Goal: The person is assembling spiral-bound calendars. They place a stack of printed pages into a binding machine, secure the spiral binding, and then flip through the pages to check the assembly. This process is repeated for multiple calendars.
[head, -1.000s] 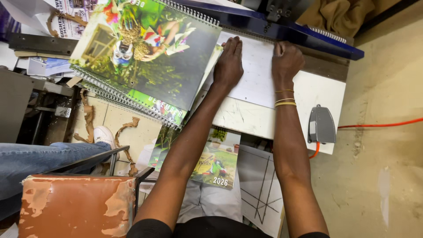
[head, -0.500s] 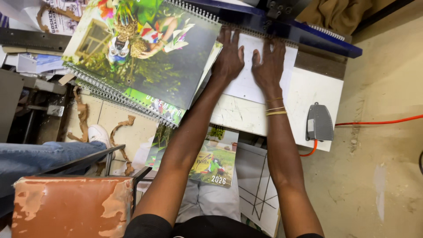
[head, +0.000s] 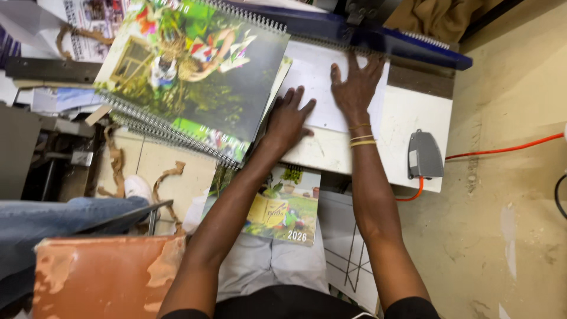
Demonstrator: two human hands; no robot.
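left hand (head: 290, 118) slid back from the binder toward frame centre vs earlier, fingers spread flat on white sheet stack (head: 319, 88) | right hand (head: 356, 88) stayed near blue binding machine (head: 378, 38), fingers splayed, pressing sheets | stack upper centre, beside spiral calendars (head: 195, 77)

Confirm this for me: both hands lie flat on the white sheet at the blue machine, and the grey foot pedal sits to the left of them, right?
Not quite. The head view shows the left hand and the right hand flat on the white sheet at the blue machine, but the grey foot pedal sits to their right, not their left.
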